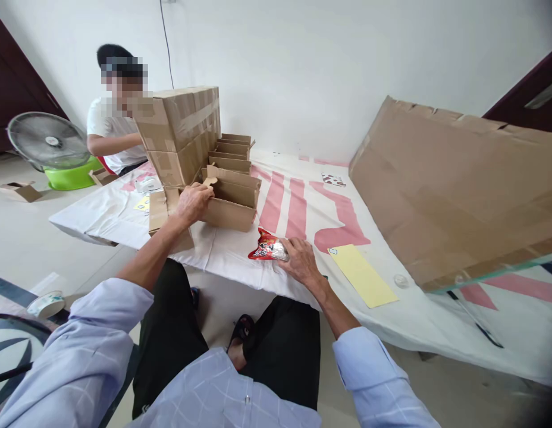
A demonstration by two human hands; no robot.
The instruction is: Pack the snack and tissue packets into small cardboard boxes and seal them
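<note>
A: What's around, anything in the way?
B: Stack of taped brown cartons (187,122) just beyond L hand (194,202), partly blocks co-worker in white shirt (109,122). Row of open brown cardboard boxes (231,164) on far side of near open-topped brown cardboard box (231,215). Big brown cardboard panel (454,196) at R; flat yellow paper rectangle (363,275) just R of R hand (300,258).
A: Hands?
B: L bent at near box's L end, touching; can't tell if pinching. R gripping R end of shiny red-and-silver plastic packet (262,248).
A: Packet loc + axis?
B: Near edge of white-and-pink cloth-covered table (234,244), near-R of box, apart. Long axis approx. L–R; red printed end points L, silvery end R, partly under fingers.
</note>
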